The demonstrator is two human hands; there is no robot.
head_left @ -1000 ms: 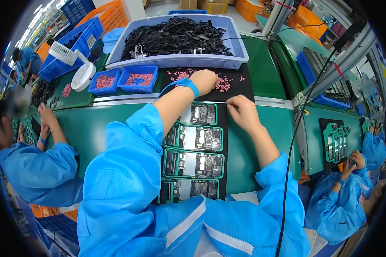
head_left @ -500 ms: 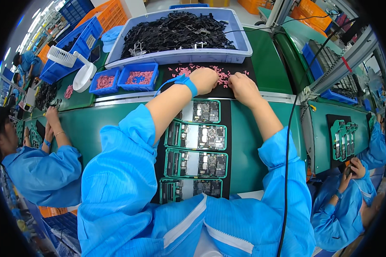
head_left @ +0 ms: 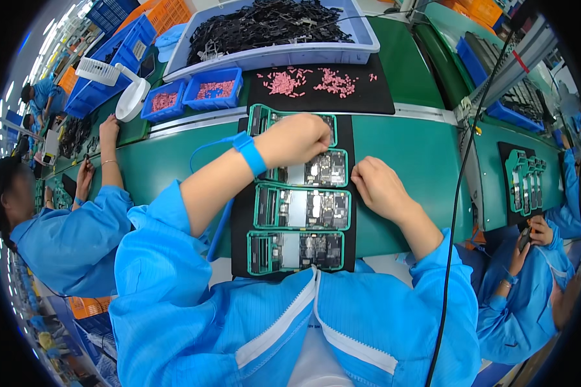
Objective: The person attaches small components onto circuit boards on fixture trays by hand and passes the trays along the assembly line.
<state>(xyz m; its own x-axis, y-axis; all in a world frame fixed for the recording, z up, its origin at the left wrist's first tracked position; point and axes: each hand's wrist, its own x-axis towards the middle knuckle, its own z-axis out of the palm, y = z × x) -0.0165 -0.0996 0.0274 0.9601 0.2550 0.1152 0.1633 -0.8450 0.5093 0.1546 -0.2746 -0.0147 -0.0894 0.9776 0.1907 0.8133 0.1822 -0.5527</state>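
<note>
My left hand [head_left: 298,139], with a blue wrist strap [head_left: 249,153], hangs over the farther phone assemblies with its fingers pinched together. Whatever sits between its fingertips is hidden. Just right of the assemblies, above the green tabletop, my right hand [head_left: 382,187] has its fingers curled and pressed together; I cannot make out anything in them. Several open phone assemblies in green frames, one of them the nearest phone assembly [head_left: 296,250], lie in a column on a black mat [head_left: 240,226]. Beyond them, small pink pieces [head_left: 285,82] are heaped in two piles on another black mat [head_left: 371,97].
Two small blue bins [head_left: 213,102] of pink pieces stand left of the piles. Behind is a big pale tub [head_left: 277,88] of black parts. A white fan [head_left: 133,97] stands at left. A black cable [head_left: 456,213] hangs at right. Co-workers [head_left: 64,238] sit on both sides.
Both hands have come back from the pink pieces toward me, the left over the far assemblies, the right beside them. The pink pieces now show as two separate piles.
</note>
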